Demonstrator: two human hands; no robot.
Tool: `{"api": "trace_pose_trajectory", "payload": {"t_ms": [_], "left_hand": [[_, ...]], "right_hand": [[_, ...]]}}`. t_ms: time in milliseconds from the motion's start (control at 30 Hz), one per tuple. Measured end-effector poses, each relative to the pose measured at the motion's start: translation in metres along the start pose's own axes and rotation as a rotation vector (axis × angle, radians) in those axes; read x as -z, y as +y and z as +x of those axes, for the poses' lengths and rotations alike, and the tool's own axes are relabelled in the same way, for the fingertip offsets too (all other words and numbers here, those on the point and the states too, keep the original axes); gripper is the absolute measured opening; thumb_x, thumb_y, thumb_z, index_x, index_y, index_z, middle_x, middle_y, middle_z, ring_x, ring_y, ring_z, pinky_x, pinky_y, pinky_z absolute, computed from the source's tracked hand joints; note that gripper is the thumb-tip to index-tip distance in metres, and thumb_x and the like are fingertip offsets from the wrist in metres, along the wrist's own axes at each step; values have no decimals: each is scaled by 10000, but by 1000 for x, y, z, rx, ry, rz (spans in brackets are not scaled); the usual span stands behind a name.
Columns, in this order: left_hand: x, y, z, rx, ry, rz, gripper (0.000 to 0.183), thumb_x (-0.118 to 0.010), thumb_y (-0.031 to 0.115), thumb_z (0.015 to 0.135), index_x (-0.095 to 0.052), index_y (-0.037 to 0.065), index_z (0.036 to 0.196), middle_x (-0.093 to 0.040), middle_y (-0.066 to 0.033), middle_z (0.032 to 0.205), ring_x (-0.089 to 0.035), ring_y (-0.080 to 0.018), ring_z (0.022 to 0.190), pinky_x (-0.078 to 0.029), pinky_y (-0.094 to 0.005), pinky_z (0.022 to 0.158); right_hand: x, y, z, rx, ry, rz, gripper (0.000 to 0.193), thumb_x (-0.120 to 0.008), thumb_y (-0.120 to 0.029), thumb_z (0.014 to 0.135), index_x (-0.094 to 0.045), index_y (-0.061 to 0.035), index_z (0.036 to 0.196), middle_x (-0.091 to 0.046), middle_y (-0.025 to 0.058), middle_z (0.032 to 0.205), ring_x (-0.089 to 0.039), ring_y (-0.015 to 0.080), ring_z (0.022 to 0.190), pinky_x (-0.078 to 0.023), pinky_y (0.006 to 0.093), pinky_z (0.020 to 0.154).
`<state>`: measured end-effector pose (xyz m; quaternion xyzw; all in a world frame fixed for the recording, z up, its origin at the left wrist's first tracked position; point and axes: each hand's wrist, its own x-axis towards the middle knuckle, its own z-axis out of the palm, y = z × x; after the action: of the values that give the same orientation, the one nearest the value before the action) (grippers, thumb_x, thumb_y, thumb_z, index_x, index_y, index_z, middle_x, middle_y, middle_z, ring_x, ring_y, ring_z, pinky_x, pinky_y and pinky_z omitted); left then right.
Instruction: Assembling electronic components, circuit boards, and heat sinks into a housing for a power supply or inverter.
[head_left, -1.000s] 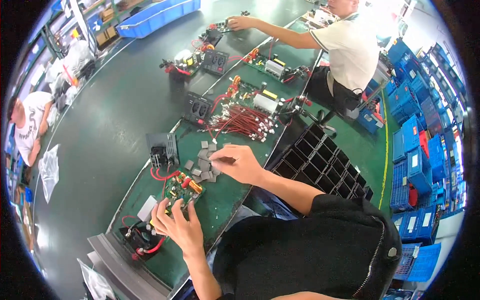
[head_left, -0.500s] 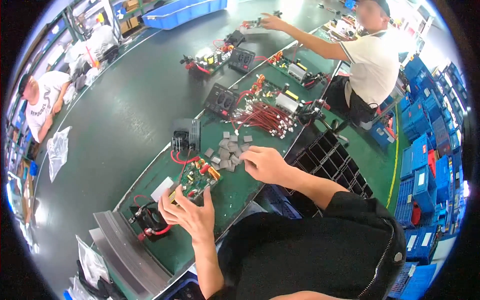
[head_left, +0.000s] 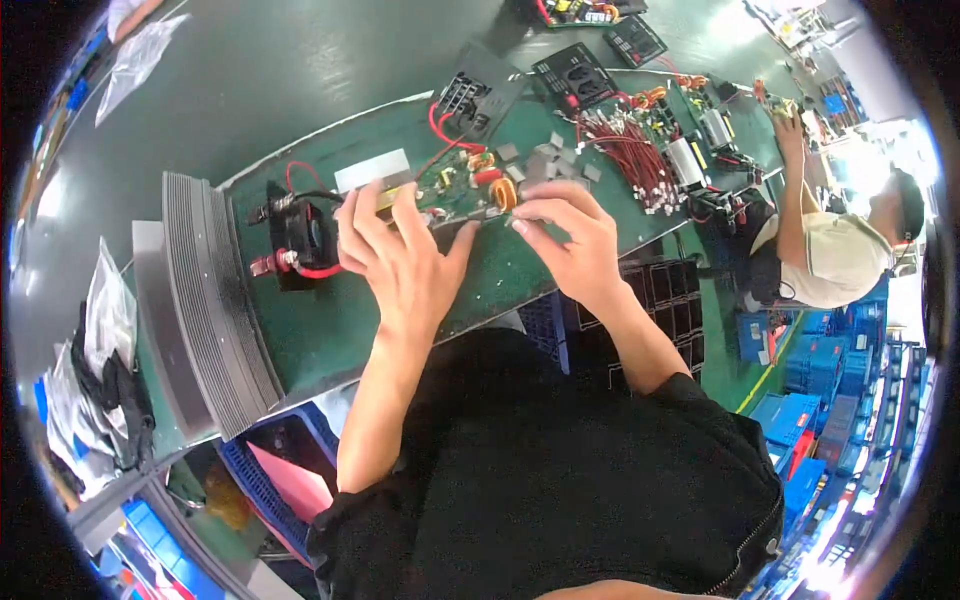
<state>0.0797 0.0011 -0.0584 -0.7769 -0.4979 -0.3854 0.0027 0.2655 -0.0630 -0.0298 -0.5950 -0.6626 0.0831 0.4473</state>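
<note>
A green circuit board (head_left: 455, 187) lies on the bench in front of me, with a copper-wound coil (head_left: 503, 194) at its right end. My left hand (head_left: 400, 262) grips the board, its fingers over the left part and the thumb at the near edge. At the board's right end, beside the coil, my right hand (head_left: 582, 248) has thumb and forefinger pinched together; what is between them is too small to make out. Small grey pads (head_left: 548, 163) lie loose just beyond my right hand. Red wires join the board to a black socket panel (head_left: 482, 92) behind it.
Left of the board sit a black end panel (head_left: 300, 238) with thick cables and a stack of grey metal covers (head_left: 205, 290). A bundle of red wires (head_left: 635, 160) and more boards lie to the right, where a co-worker (head_left: 835, 250) sits. Black crates (head_left: 655, 300) stand below the bench edge.
My view has turned down and leftward. The right hand has left the grey pads and come to the board's right end. My left hand has closed onto the board.
</note>
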Motion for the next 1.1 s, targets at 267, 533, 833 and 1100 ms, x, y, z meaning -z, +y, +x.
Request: {"api": "trace_pose_trajectory", "payload": {"t_ms": [267,533,833,1100], "left_hand": [[3,-1,-4,-4,16,14,792,-915,351,642,-514,53,1256,-404,-216,1366,-367,-447,1288,-339,-572,991],[3,3,-1,-5,6,11,735,-879,378,678,-539,53,1243,-420,-216,1376,-374,-438,1292,-320,-553,996],[-11,16,7,-103,-16,66,748,-894,398,657,-562,76,1245,-437,-187,1370,-367,-413,1303,-292,-557,1020],[-8,18,8,-98,-40,50,726,-868,361,670,-548,73,1256,-443,-182,1355,-383,-413,1310,-317,-577,985]], "right_hand": [[-26,8,2,141,51,-246,260,-831,-53,758,-767,-118,1001,-599,73,1040,-601,244,926,-505,342,787],[-28,-8,-4,-61,173,-130,613,-819,-95,781,-559,-41,1333,-563,141,1193,-558,268,1048,-487,352,869],[-7,12,-23,-214,224,-36,488,-746,-66,847,-563,-7,1296,-576,99,1176,-573,189,1031,-476,312,863],[-6,4,-18,-165,142,2,481,-746,-60,841,-581,-19,1291,-595,106,1145,-598,213,991,-487,328,889]]}}
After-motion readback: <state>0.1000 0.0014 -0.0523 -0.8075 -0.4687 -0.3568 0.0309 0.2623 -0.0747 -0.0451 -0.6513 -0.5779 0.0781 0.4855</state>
